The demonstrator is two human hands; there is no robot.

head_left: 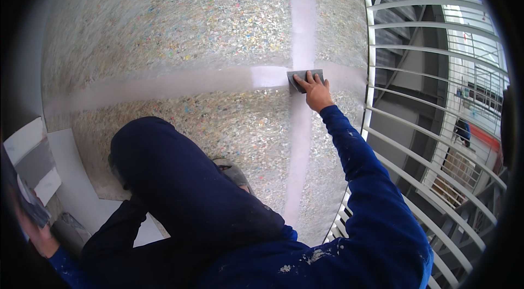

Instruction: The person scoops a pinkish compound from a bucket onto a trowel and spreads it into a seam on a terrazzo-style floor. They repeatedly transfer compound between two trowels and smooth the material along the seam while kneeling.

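Observation:
My right hand (316, 93) reaches forward and presses a small flat grey pad (302, 76) onto a speckled, multicoloured floor panel (180, 21). The pad sits where a pale horizontal filler strip (164, 84) crosses a vertical one (302, 10). My left hand (37, 237) is low at the left rim, closed on a flat grey plate-like tool (28, 206); its edges are dark and hard to make out. My knee in dark blue trousers (164, 174) is bent over the panel, with a grey shoe (234, 172) behind it.
A white metal railing (406, 98) runs along the panel's right edge, with a drop to stairs and a street beyond. White and grey board pieces (33, 158) lie at the left beside the panel's edge.

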